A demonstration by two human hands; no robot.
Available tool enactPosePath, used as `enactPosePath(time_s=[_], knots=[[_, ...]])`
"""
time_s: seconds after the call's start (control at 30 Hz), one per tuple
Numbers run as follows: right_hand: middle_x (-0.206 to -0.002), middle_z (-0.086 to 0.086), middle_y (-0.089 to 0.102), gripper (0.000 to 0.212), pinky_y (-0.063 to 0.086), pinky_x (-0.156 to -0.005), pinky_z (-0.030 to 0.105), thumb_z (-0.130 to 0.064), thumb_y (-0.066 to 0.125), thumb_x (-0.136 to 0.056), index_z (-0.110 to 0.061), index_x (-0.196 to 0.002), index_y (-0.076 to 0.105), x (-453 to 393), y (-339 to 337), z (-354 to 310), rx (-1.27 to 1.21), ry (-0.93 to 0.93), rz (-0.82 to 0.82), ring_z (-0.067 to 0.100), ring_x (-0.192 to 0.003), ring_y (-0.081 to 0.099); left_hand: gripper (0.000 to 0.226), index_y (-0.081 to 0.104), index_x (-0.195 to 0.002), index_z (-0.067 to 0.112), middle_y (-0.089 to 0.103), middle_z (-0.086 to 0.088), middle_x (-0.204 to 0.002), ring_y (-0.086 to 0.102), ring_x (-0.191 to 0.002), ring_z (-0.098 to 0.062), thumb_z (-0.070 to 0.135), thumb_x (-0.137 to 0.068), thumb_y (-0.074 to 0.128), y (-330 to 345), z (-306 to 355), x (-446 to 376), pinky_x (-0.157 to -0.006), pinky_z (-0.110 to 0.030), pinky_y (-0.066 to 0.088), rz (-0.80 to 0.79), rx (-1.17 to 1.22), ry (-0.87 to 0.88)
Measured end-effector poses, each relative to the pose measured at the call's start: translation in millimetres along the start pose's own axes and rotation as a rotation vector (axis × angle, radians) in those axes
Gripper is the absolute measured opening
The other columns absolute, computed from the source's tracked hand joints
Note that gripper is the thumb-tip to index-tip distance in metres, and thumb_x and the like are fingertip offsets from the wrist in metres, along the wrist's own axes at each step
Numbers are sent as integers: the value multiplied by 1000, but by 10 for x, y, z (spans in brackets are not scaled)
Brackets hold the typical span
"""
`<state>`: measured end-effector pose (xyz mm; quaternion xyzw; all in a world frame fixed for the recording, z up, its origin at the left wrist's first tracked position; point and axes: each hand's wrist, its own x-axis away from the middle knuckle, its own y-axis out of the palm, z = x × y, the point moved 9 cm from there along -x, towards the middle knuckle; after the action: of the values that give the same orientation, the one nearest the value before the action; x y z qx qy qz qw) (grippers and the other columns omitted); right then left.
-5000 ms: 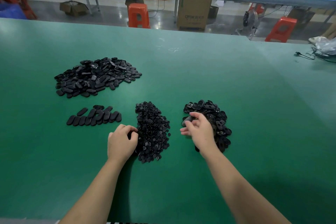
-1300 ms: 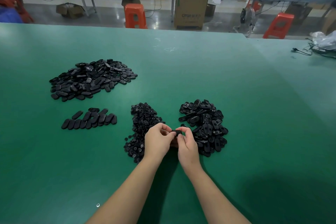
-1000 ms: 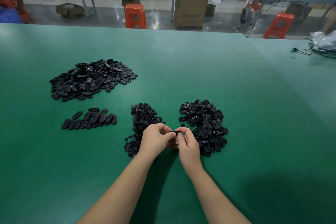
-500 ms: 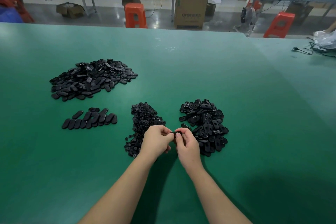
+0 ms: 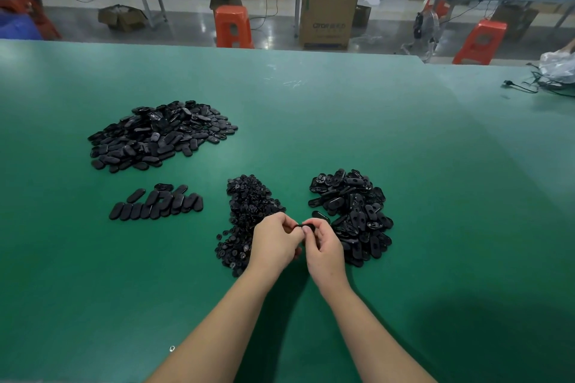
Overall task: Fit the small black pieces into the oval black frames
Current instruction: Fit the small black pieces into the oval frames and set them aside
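Note:
My left hand (image 5: 275, 242) and my right hand (image 5: 322, 246) meet fingertip to fingertip above the green table (image 5: 342, 121). Between them they pinch one oval black frame (image 5: 299, 226), mostly hidden by the fingers. I cannot tell whether a small piece sits in it. A heap of small black pieces (image 5: 249, 211) lies just left of my left hand. A heap of oval black frames (image 5: 354, 211) lies just right of my right hand.
A large pile of black oval parts (image 5: 158, 134) lies at the far left. Below it, a row of several oval parts (image 5: 155, 205) lies side by side. A cable and a plastic bag (image 5: 557, 68) sit at the far right. Orange stools and cardboard boxes stand beyond the table.
Five seconds ago each hand was on its own heap. Since then both hands have come together on one frame. Over the last second they have barely moved.

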<state>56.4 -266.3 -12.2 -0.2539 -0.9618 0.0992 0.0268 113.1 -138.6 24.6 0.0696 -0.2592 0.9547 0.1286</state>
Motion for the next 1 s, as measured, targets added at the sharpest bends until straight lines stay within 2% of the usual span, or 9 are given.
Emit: enactPosePath(time_s=[0.2, 0.37, 0.57, 0.63, 0.7, 0.73, 0.83, 0.9, 1.0], knots=[[-89, -5, 70, 11, 54, -80, 31, -15, 58, -101, -25, -97, 60, 15, -17, -12, -27, -10, 19, 8, -86, 66, 12, 67, -88, 19, 71, 7, -77, 67, -49, -5, 13, -96, 60, 23, 49, 9, -48, -12, 47, -26, -105, 107], [-90, -4, 70, 8, 53, -81, 32, -16, 58, -102, -24, -99, 60, 1, -5, 10, -16, 6, 4, 10, -87, 66, 10, 68, -91, 20, 70, 7, -75, 65, -51, -4, 14, -95, 61, 5, 66, 8, -53, -15, 51, -25, -181, 156], [-90, -6, 70, 11, 53, -79, 25, -16, 57, -102, -26, -97, 60, -5, 17, 0, -15, -10, -20, 9, -88, 66, 7, 67, -84, 24, 69, 10, -75, 65, -61, -8, 21, -90, 65, -33, 68, 6, -64, -29, 58, 22, -159, 166], [-89, -8, 70, 12, 52, -77, 20, -16, 57, -102, -26, -97, 61, -3, 11, -1, -26, -5, -12, 7, -87, 66, 6, 69, -95, 23, 67, 12, -80, 63, -66, -2, 22, -91, 65, -22, 66, 5, -65, -21, 55, 21, -166, 192], [-88, -9, 70, 14, 50, -74, 19, -17, 55, -103, -27, -96, 61, -3, 2, -3, -33, 0, 5, 4, -83, 64, 21, 65, -113, 26, 63, 14, -86, 60, -74, 0, 23, -92, 65, -7, 91, 10, -65, -10, 46, 7, -200, 259], [-87, -7, 69, 15, 50, -73, 21, -17, 54, -104, -27, -95, 61, -5, -3, 4, -31, 2, 12, 4, -80, 62, 25, 64, -118, 25, 64, 13, -89, 60, -76, -2, 22, -93, 64, -4, 108, 11, -67, -12, 46, 3, -231, 296], [-78, -6, 66, 18, 46, -66, 28, -18, 50, -105, -28, -99, 63, -12, 1, 20, -29, 17, 3, 8, -68, 56, 21, 63, -117, 23, 69, 6, -96, 64, -84, -16, 25, -96, 60, -27, 187, 35, -76, -31, 52, 26, -430, 439], [-71, -8, 63, 22, 44, -58, 30, -18, 46, -107, -32, -106, 64, -6, 21, 32, -72, 41, -12, 9, -60, 52, 21, 63, -117, 24, 70, 6, -100, 66, -85, -18, 28, -98, 57, -89, 227, 69, -74, -34, 53, 75, -551, 534], [-71, -6, 63, 24, 43, -52, 29, -16, 44, -108, -32, -113, 60, 15, 27, 11, -115, 53, -12, 9, -57, 49, 21, 65, -117, 23, 70, 7, -101, 66, -84, -19, 25, -96, 60, -332, 174, 45, -72, -34, 52, 168, -521, 549]])
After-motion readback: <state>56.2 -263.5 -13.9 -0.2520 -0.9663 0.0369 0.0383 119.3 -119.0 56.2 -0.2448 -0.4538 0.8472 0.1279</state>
